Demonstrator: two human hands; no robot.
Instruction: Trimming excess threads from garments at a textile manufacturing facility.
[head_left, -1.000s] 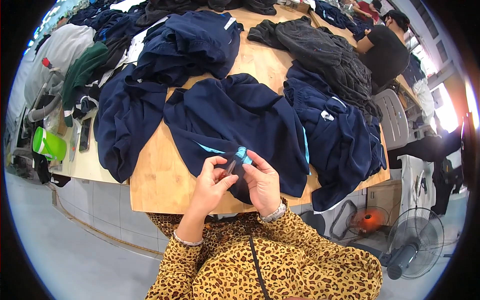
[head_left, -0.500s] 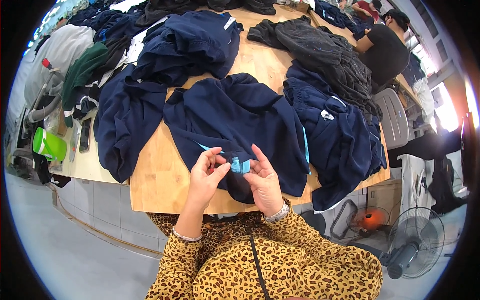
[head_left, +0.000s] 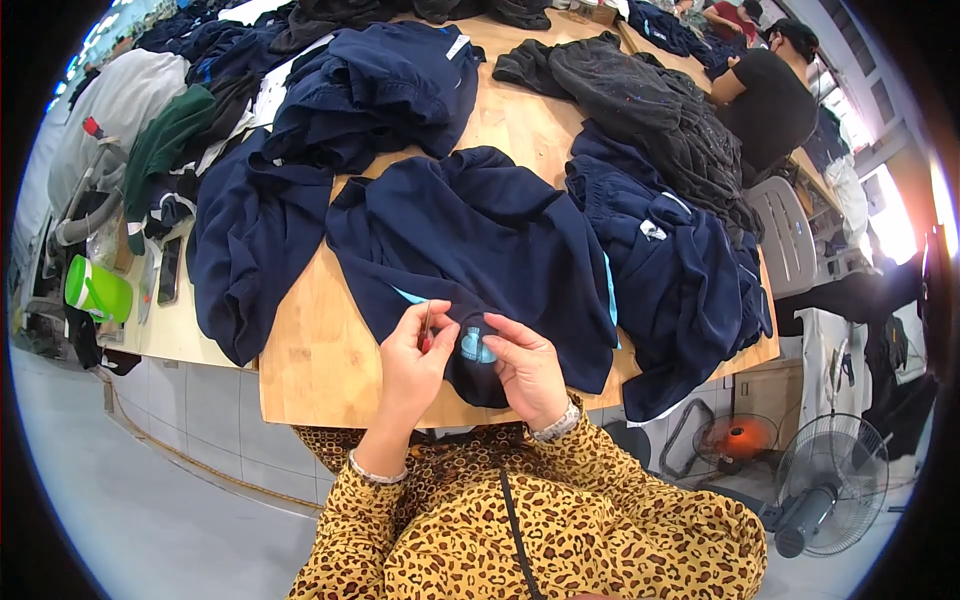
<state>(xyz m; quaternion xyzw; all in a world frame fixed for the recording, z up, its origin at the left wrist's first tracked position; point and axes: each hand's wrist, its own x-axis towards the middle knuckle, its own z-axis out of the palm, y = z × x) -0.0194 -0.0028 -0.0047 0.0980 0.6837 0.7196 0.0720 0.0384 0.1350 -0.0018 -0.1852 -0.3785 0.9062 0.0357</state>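
Observation:
A navy garment (head_left: 470, 230) with light blue trim lies spread on the wooden table in front of me. At its near edge, a light blue emblem (head_left: 474, 345) shows between my hands. My left hand (head_left: 408, 352) is closed around a small, thin metal tool with a red part (head_left: 427, 338); its exact kind is hard to make out. The thumb of that hand rests by the emblem's left side. From the right, my right hand (head_left: 530, 375) pinches the cloth beside the emblem between thumb and fingers.
Navy garments (head_left: 370, 90) are heaped at the far left, dark speckled clothes (head_left: 650, 100) at the far right. More navy clothing (head_left: 670, 270) lies close on the right. A green bucket (head_left: 98, 288) and a phone (head_left: 170, 270) sit left. A person (head_left: 770, 100) works beyond; a fan (head_left: 825, 490) stands lower right.
The cloth between my hands has been flattened, so the light blue emblem faces up more fully. The red tool in my left hand now points upward and shows more clearly.

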